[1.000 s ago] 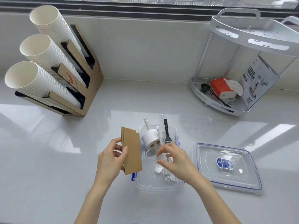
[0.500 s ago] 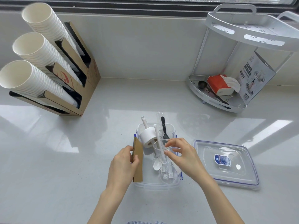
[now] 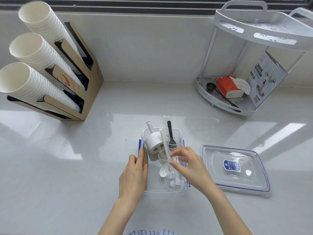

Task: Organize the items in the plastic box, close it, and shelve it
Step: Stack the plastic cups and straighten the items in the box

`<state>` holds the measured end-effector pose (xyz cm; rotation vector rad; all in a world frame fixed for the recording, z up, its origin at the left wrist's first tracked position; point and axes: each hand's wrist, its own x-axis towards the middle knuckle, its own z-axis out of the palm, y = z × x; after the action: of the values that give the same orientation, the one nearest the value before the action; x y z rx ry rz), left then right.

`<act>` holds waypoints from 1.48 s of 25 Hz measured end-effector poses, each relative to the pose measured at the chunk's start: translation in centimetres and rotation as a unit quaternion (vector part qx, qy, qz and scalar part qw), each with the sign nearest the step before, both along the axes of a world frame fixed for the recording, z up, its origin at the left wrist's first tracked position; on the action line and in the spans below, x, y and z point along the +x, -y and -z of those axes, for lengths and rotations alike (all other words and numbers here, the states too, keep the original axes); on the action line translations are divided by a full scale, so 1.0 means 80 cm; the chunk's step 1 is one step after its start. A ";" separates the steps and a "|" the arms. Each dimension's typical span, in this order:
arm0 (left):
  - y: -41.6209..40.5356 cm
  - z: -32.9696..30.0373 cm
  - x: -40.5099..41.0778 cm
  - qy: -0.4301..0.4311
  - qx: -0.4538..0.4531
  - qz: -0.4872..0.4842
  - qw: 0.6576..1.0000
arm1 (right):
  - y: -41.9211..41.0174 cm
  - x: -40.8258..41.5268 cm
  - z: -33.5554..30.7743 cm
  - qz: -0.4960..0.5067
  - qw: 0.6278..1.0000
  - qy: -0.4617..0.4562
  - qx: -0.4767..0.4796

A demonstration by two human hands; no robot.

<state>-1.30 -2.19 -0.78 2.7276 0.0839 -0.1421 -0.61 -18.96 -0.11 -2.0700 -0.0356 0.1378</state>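
Observation:
A clear plastic box (image 3: 162, 192) with blue clips stands open on the counter in front of me. Inside are a white tape roll (image 3: 153, 143), a black fork (image 3: 170, 133), wrapped white straws (image 3: 149, 127), a white spoon (image 3: 163, 172) and clear plastic cups (image 3: 166, 162). My left hand (image 3: 133, 173) holds brown cardboard sleeves (image 3: 145, 158) on edge against the box's left wall. My right hand (image 3: 188, 164) pinches the rim of a clear cup in the box. The clear lid (image 3: 235, 168) with a blue label lies flat to the right.
A cardboard dispenser (image 3: 81, 78) with three stacks of white paper cups stands at the back left. A white two-tier corner shelf (image 3: 254, 68) at the back right holds a red tissue pack, a black scoop and a printed box. A wall runs behind.
My left hand turned the cardboard sleeves on edge and lowered them into the box's left side. My right hand shifted from the cutlery to the clear cup's rim.

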 end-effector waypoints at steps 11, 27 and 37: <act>-0.007 0.010 -0.005 -0.031 -0.032 0.005 0.999 | 0.003 -0.004 0.002 0.019 1.000 0.004 0.010; 0.006 0.018 0.012 -0.003 0.017 0.263 0.965 | 0.036 -0.033 -0.005 -0.041 0.999 0.019 -0.024; 0.023 0.018 0.020 -0.060 -0.001 0.317 0.947 | 0.043 -0.034 -0.008 -0.050 0.998 0.030 -0.036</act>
<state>0.28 -4.02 -2.20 2.6379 -0.7616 -0.4862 -3.35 -22.42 0.51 -2.1441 -0.1747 0.1400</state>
